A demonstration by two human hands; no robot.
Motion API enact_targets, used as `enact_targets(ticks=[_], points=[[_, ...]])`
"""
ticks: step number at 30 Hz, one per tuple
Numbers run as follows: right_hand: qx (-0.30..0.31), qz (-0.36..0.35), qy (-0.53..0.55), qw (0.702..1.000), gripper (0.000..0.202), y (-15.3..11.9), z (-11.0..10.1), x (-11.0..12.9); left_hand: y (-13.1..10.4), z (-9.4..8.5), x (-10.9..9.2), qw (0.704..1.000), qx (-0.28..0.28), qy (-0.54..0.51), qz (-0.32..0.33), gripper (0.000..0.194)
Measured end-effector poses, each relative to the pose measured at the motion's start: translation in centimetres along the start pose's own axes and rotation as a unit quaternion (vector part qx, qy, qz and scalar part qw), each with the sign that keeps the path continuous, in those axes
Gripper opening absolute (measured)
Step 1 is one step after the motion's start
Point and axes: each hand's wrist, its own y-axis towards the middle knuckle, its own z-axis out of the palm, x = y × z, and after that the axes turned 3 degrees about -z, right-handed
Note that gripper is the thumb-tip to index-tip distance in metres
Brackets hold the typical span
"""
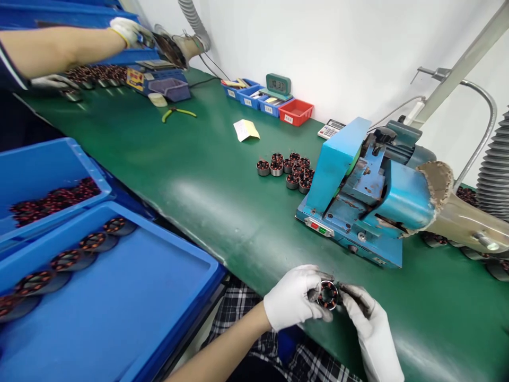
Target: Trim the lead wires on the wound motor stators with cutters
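Note:
My left hand (296,297), in a white glove with darkened fingertips, is closed around the left side of a motor stator (328,295). This stator is a round metal ring with copper windings inside, and its open face is turned up toward me. At its right edge, the bent fingers of my right hand (366,318) are closed on the rim; that glove is stained dark at the fingertips too. Both hands are over the front edge of the green table (222,212). Just beyond them stands a blue grinding machine (358,196) with red and green buttons.
Several stators (292,167) are grouped left of the machine. A blue tray (131,297) at left holds a row of stators, beside a blue bin (43,164) of windings. Small bins, a red bin (296,112) and a clock (278,85) line the wall. A co-worker's gloved hand (131,32) is at upper left.

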Motion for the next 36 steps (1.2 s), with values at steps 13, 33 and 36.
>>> enact_targets(ticks=[13, 33, 36], points=[[-0.038, -0.052, -0.126, 0.99, 0.018, 0.5, 2.6, 1.8, -0.2, 0.3, -0.5, 0.995, -0.054, 0.08, 0.021, 0.069], [-0.042, 0.062, 0.12, 0.99, 0.034, 0.1, 0.2, -0.4, -0.3, -0.1, -0.7, 0.997, -0.026, 0.067, 0.038, 0.048], [-0.014, 0.004, 0.051, 0.999, 0.029, 0.4, 0.4, -0.1, -0.2, -0.1, -0.9, 0.996, -0.024, 0.071, 0.042, 0.047]])
